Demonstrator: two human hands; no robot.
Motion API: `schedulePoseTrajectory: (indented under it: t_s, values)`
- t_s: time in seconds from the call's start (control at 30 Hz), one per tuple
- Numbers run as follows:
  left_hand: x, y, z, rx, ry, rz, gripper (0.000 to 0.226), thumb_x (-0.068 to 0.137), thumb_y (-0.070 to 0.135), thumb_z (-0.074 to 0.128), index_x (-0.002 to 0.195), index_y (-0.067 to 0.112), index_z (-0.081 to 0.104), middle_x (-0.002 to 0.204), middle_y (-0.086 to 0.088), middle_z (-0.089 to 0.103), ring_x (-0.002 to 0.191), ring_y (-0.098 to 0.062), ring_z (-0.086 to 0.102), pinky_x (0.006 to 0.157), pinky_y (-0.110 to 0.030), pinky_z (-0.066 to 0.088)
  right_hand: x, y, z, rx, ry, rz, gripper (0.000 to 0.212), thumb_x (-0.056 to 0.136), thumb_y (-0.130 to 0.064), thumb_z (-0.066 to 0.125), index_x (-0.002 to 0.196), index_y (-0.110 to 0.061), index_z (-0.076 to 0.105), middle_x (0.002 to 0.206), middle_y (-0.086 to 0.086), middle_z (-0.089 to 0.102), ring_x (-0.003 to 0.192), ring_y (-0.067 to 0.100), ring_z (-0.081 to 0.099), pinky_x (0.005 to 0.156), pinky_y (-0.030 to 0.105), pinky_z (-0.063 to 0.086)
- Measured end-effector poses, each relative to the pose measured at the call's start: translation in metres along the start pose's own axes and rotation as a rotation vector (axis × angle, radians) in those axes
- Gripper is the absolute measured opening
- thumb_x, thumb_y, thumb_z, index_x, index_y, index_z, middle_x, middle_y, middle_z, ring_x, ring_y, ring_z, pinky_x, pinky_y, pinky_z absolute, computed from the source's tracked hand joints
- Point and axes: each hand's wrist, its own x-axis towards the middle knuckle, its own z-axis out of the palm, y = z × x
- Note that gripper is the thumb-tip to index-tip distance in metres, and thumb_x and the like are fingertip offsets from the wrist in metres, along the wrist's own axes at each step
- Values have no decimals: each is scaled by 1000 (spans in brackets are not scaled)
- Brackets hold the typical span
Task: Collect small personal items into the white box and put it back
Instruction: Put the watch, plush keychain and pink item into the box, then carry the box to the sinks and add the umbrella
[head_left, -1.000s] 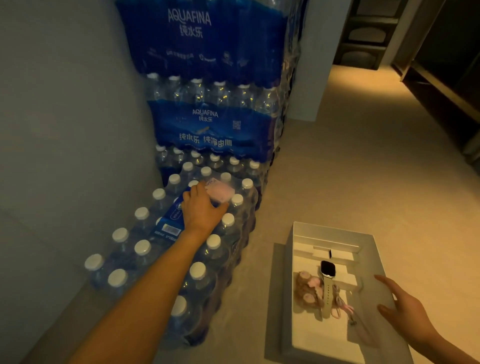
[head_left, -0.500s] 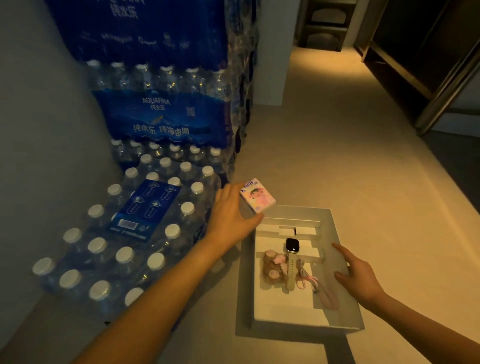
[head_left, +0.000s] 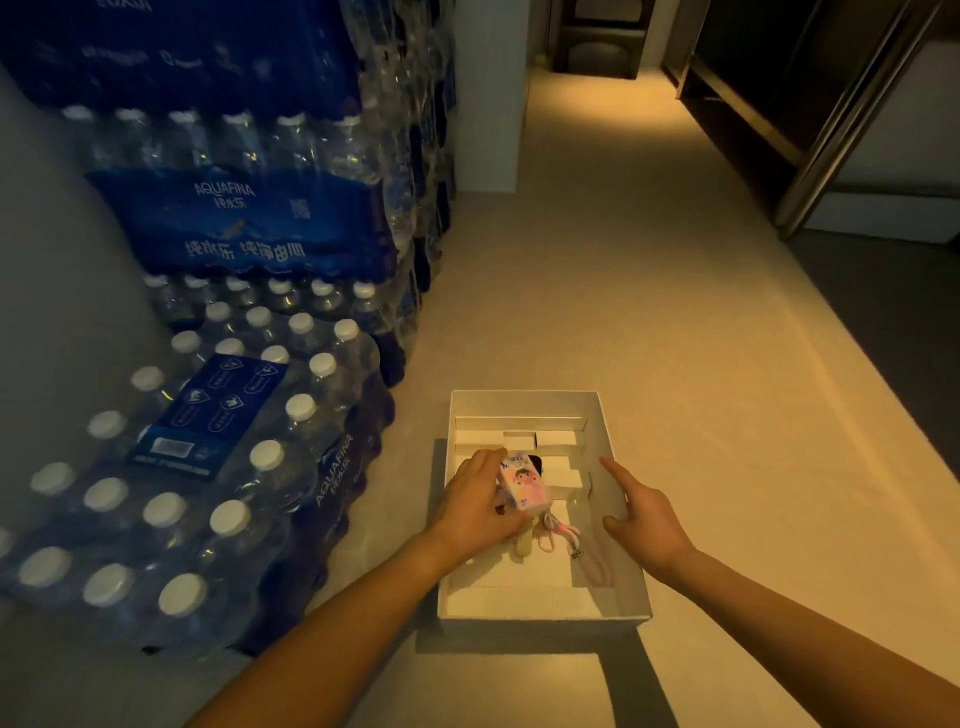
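The white box (head_left: 524, 400) lies open on the floor in front of me. My left hand (head_left: 475, 506) is inside it, shut on a small pink packet (head_left: 523, 488) with a cartoon print, held just above the box's contents. The packet and hand cover most of a watch; its pale strap end (head_left: 522, 548) sticks out below. A pink cord (head_left: 576, 553) lies beside it. My right hand (head_left: 641, 519) hovers over the box's right side, fingers spread, holding nothing.
Shrink-wrapped packs of water bottles (head_left: 208, 447) lie on the floor to the left, with taller stacked packs (head_left: 249, 171) behind them against the wall. A beige floor strip (head_left: 649, 312) runs ahead; dark cabinet frames (head_left: 831, 119) stand on the right.
My left hand lifted the pink packet off the bottle pack and carried it right and down into the white box. My right hand shifted slightly over the box's right side.
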Motion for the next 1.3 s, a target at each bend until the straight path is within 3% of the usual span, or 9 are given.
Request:
schedulePoseTrajectory:
  t_s: [0.1,0.27,0.4,0.53,0.63,0.8,0.9,1.03,1.3]
  values:
    - [0,-1,0,34,-4,8,91,73,39,75,146,24,22,151,7,25,136,-13,29,110,-30,32,0,1,0,11,-4,-1,75,86,-5,62,147,-26,25,134,4,54,112,26,57,91,35,50]
    - [-8,-16,-13,171,276,-25,78,80,30,69,144,21,25,145,-3,27,133,-21,29,107,-30,32,0,5,1,23,-8,-17,72,86,-6,60,146,-26,26,130,3,54,106,25,58,89,35,51]
    - [-20,-25,-12,90,86,-238,77,85,17,62,145,32,17,136,-10,35,119,-26,46,91,-30,43,-3,6,8,58,-88,33,71,85,0,58,141,-32,27,118,-1,50,91,20,53,79,36,54]
    - [-25,-27,-8,83,40,-272,60,85,-8,43,139,17,38,120,-15,58,103,-26,59,83,-24,47,-4,3,6,45,-77,46,69,79,13,52,135,-25,39,121,8,55,89,23,53,71,30,52]
    - [-38,-9,-19,10,46,-311,58,82,-13,41,134,11,46,116,-16,61,101,-26,60,77,-16,41,-14,-9,-11,62,-49,51,70,75,16,47,133,-24,46,116,9,60,79,22,55,60,21,47]
    - [-66,52,-79,-24,72,-350,62,84,-13,42,137,19,46,105,-15,62,87,-27,62,74,-27,52,-45,-62,-68,108,-22,50,71,73,15,45,131,-26,49,109,1,57,84,23,54,65,27,46]
    - [-83,102,-130,-13,107,-359,64,85,-11,43,138,23,44,116,-13,60,98,-28,61,83,-31,53,-69,-112,-117,155,3,46,70,75,15,45,130,-28,49,108,-1,57,85,23,55,67,28,50]
    - [-112,179,-205,-29,120,-322,65,87,-9,47,142,25,38,115,-12,61,96,-22,61,83,-22,50,-113,-184,-195,200,27,48,71,78,14,44,134,-31,46,112,-5,55,86,20,55,59,12,48]
    - [-179,353,-368,-44,61,-244,76,92,9,53,145,38,5,132,-10,52,108,-20,57,94,-30,49,-221,-341,-380,282,48,46,76,84,10,51,140,-40,35,131,-11,49,97,13,57,75,19,54]
